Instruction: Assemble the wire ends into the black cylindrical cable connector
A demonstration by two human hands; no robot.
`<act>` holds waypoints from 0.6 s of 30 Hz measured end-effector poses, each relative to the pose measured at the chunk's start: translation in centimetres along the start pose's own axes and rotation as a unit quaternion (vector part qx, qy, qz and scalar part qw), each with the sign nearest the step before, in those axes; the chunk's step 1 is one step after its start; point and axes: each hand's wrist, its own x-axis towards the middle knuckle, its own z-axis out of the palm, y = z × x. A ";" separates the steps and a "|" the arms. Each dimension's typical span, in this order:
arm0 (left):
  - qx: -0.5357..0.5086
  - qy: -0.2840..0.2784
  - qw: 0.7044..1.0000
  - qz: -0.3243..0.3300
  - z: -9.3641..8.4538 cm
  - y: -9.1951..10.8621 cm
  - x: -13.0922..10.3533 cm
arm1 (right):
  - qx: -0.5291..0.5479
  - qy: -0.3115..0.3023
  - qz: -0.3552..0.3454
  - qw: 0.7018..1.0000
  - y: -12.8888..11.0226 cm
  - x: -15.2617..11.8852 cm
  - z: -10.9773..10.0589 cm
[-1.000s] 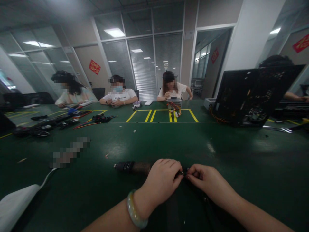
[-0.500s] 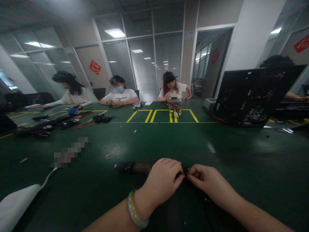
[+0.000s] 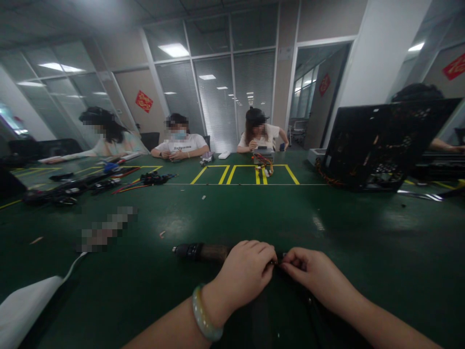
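Low on the green bench, your left hand and right hand met with each grip pinched on a small dark piece, which your fingers mostly hid. A dark cylindrical tool lay just beside your left hand, partly covered by it. To the left were a pixelated item, its white cord and a white object. Farther back lay dark cables and a grey box with coloured wires, near yellow tape outlines. At right, a tall black case blocked most of one person. Another person's white shirt carried dark lettering, too blurred to read; a red wall sign bore gold markings, also unreadable.
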 end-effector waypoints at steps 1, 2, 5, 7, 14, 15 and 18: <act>0.003 -0.001 1.000 -0.002 0.0 0.0 0.0 | 0.002 0.000 0.001 1.000 0.0 0.0 0.0; 0.005 -0.002 1.000 -0.003 0.1 0.0 0.0 | 0.003 -0.001 0.002 1.000 0.0 0.0 0.0; 0.010 -0.001 1.000 -0.005 0.0 0.0 0.0 | 0.006 -0.004 0.007 1.000 0.0 0.1 0.0; 0.011 0.001 1.000 -0.003 -0.2 0.1 0.1 | 0.004 -0.005 0.010 1.000 0.0 0.1 0.0; 0.001 -0.010 1.000 0.003 -0.3 0.0 0.1 | 0.001 -0.001 0.006 1.000 -0.4 -0.1 0.0; 0.002 -0.009 1.000 -0.001 -0.3 0.0 0.1 | 0.002 -0.002 0.006 1.000 -0.3 -0.1 0.0; 0.010 -0.011 1.000 0.005 -0.3 0.1 0.1 | 0.002 0.000 0.004 1.000 0.0 -0.1 0.1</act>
